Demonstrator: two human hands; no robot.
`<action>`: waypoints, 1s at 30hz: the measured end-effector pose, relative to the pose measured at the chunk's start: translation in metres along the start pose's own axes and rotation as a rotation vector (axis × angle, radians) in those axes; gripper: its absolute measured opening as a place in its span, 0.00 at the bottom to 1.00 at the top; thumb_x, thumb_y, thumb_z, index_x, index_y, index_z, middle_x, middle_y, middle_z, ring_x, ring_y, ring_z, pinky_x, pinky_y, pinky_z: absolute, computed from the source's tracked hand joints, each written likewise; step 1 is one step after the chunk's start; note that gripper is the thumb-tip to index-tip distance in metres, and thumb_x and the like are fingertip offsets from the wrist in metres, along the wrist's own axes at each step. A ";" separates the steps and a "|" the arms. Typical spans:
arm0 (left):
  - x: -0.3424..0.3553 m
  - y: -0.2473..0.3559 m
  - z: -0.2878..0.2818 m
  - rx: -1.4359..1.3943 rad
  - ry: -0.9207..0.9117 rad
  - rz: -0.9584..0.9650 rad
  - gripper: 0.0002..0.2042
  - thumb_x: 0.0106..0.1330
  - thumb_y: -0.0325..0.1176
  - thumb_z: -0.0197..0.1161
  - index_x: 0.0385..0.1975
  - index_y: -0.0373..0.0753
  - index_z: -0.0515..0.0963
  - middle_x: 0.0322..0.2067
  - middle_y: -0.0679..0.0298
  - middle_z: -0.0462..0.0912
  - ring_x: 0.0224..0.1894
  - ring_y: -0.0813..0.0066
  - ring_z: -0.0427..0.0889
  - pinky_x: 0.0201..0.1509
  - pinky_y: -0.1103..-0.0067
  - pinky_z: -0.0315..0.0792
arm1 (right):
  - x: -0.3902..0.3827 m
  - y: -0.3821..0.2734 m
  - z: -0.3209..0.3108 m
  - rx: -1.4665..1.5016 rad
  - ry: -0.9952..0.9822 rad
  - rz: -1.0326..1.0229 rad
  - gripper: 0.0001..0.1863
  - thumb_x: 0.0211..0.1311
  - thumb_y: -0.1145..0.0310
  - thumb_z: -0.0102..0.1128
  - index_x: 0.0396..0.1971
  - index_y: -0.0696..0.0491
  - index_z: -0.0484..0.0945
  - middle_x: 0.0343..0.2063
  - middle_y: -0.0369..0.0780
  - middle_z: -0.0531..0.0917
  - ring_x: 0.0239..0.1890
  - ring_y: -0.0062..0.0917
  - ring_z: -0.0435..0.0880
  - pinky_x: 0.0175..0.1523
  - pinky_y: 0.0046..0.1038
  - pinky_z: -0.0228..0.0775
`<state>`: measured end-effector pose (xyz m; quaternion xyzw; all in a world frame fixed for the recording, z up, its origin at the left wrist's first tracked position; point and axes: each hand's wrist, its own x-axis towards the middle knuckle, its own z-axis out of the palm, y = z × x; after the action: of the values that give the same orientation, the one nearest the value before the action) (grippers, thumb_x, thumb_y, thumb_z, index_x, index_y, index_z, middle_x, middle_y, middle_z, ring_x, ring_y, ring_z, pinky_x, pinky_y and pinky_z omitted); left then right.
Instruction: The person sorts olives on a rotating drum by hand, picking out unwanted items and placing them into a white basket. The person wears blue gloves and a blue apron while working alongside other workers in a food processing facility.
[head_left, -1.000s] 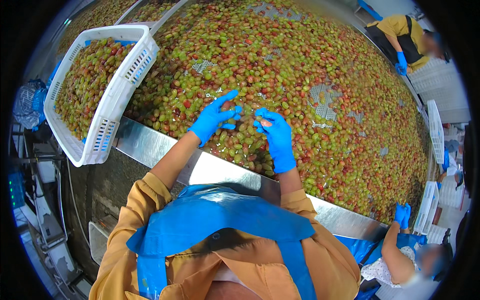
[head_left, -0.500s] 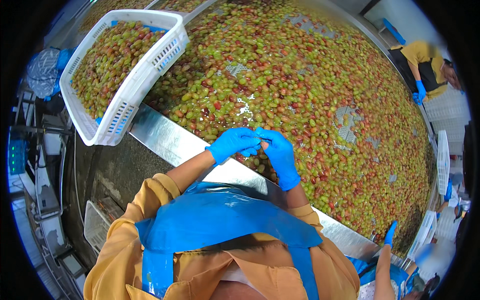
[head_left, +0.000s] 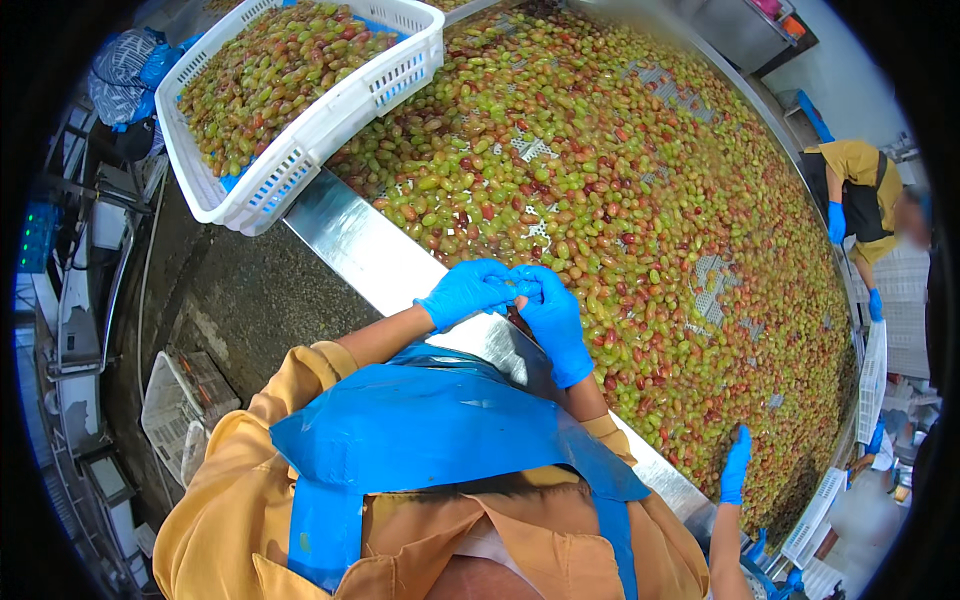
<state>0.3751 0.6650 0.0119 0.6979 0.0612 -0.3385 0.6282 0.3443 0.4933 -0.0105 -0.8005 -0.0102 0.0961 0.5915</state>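
Observation:
My left hand (head_left: 465,295), in a blue glove, meets my right hand (head_left: 555,330), gloved alike, above the near edge of a broad bed of red and green grapes (head_left: 620,220). Their fingertips are pinched together; whatever small thing lies between them is hidden. Beneath my hands runs a shiny steel ledge (head_left: 365,235). Perforated plate (head_left: 712,300) shows through gaps among the grapes. A blue apron (head_left: 420,430) covers my front.
A white crate (head_left: 345,115) heaped with grapes rests at the upper left. At lower right a co-worker's gloved hand (head_left: 736,465) is over the grapes; another worker (head_left: 855,175) bends at the far right. An empty-looking basket (head_left: 170,405) is low left.
My hands came from apart to touching fingertips. The view has shifted, with the crate now higher and further right. The lower-right co-worker's hand moved leftward over the grapes.

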 end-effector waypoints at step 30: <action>0.086 -0.010 -0.218 0.470 -0.134 0.346 0.11 0.65 0.35 0.55 0.45 0.44 0.76 0.40 0.61 0.77 0.38 0.65 0.79 0.41 0.72 0.76 | 0.113 -0.075 0.117 0.199 0.099 0.112 0.15 0.64 0.72 0.50 0.49 0.58 0.76 0.50 0.42 0.78 0.48 0.30 0.79 0.52 0.31 0.72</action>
<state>0.5213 0.8384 -0.0478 0.8003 -0.1803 -0.2769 0.5004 0.4430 0.6408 0.0122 -0.7410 0.0730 0.0899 0.6615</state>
